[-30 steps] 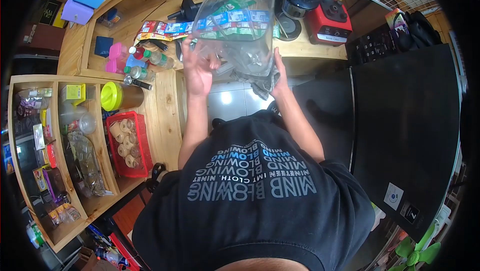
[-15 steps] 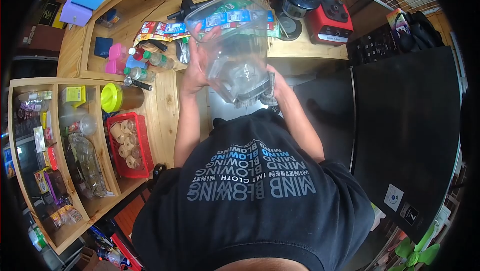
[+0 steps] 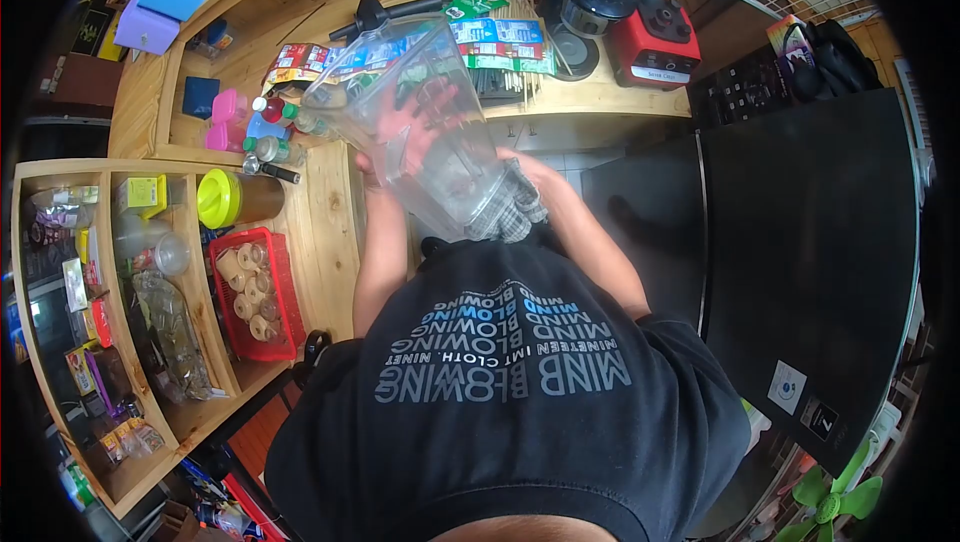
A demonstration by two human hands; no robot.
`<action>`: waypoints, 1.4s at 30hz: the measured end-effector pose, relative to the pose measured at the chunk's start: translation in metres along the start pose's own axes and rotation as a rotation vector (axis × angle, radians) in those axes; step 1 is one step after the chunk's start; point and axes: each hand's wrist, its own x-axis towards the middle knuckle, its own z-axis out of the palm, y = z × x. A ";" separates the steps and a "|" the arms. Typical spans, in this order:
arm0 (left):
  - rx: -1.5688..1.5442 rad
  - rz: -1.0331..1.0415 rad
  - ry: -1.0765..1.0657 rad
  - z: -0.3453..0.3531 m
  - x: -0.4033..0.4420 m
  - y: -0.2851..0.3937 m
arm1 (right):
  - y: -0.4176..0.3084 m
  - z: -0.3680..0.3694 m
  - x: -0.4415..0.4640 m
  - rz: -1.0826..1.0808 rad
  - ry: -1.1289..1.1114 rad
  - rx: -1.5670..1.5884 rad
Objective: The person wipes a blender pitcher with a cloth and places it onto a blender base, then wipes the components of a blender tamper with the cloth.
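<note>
A clear, square-sided blender jar (image 3: 462, 164) hangs tilted in front of my chest, its wide mouth facing up and left. My left hand (image 3: 415, 137) supports it from the far side; the fingers show spread through the clear wall. At the jar's lower end, my right hand (image 3: 525, 170) grips a grey checked cloth (image 3: 508, 208) pressed against the base. Some right-hand fingers are hidden by the cloth and jar. Beyond them, on the counter, stands a red blender base (image 3: 655, 42).
The wooden counter (image 3: 590, 100) carries seasoning sachets (image 3: 500, 32), wooden skewers, a black cooker (image 3: 600, 2) and small bottles (image 3: 275, 150). To the left, a shelf holds a red basket (image 3: 255, 292) and a yellow-lidded container (image 3: 220, 199). A black fridge (image 3: 800, 272) stands right.
The jar has tipped further left and come down nearer my chest. My left hand has shifted lower behind it. More of the cloth now shows, wrapped at the jar's base.
</note>
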 end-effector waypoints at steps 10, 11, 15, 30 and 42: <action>0.182 0.288 0.082 -0.014 -0.017 0.005 | -0.031 0.023 -0.019 -0.261 0.502 -0.728; 0.183 0.293 0.085 -0.015 -0.019 0.005 | -0.037 0.029 -0.025 -0.257 0.498 -0.731; 0.141 0.362 0.307 -0.021 -0.023 0.010 | -0.061 0.043 -0.038 -0.586 0.591 -0.567; 0.412 0.282 0.519 -0.008 -0.028 -0.007 | -0.048 0.107 -0.016 -0.613 0.178 -0.271; 0.346 0.293 0.541 -0.011 -0.030 -0.008 | -0.048 0.086 -0.004 -0.674 0.212 -0.889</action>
